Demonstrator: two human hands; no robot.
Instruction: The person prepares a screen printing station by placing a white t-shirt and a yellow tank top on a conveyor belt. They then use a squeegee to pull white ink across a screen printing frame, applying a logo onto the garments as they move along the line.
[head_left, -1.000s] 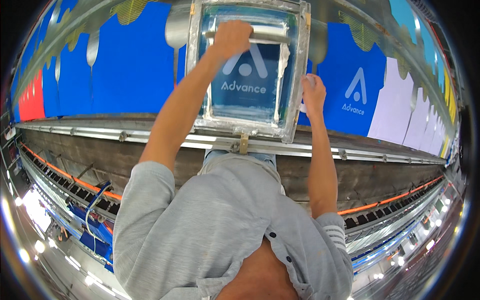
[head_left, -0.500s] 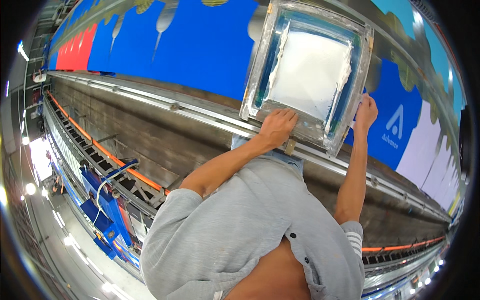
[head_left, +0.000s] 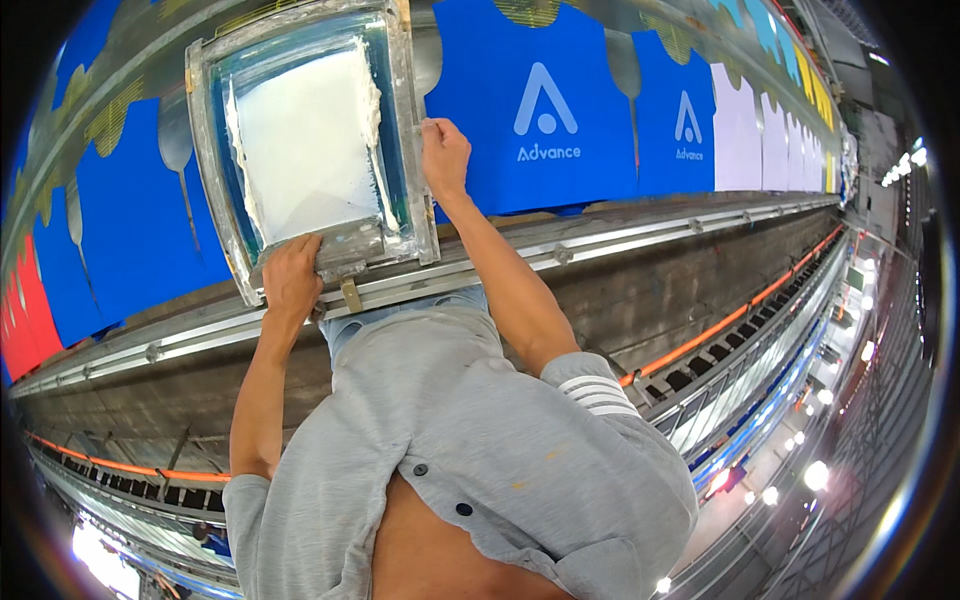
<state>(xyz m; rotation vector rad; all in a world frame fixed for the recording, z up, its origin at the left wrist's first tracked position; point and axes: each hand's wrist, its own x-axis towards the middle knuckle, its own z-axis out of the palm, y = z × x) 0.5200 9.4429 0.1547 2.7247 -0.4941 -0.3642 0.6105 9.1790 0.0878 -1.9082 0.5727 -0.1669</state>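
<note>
A screen printing frame (head_left: 424, 215) with worn grey edges lies over the row of blue fabric pieces, at the upper left of the picture. White ink (head_left: 305, 150) covers its mesh, with thick ridges along both sides. Across the frame's near end lies a grey squeegee (head_left: 350, 245). My left hand (head_left: 292, 275) has its fingers closed over the squeegee's left part. At the frame's right side, my right hand (head_left: 445, 158) is closed on the edge, its fingers curled. Just right of it lies a blue fabric piece (head_left: 490, 80) with a pale printed emblem.
More pieces follow along the table: a second printed blue one (head_left: 660, 150), white ones (head_left: 737, 150), and a red one (head_left: 35, 310) at far left. A metal rail (head_left: 520, 255) runs along the near edge. Behind me stretches an orange pipe (head_left: 740, 310).
My view has swung round. Both hands and the frame have shifted left along the row. Two printed blue pieces now show right of the frame, where one showed before.
</note>
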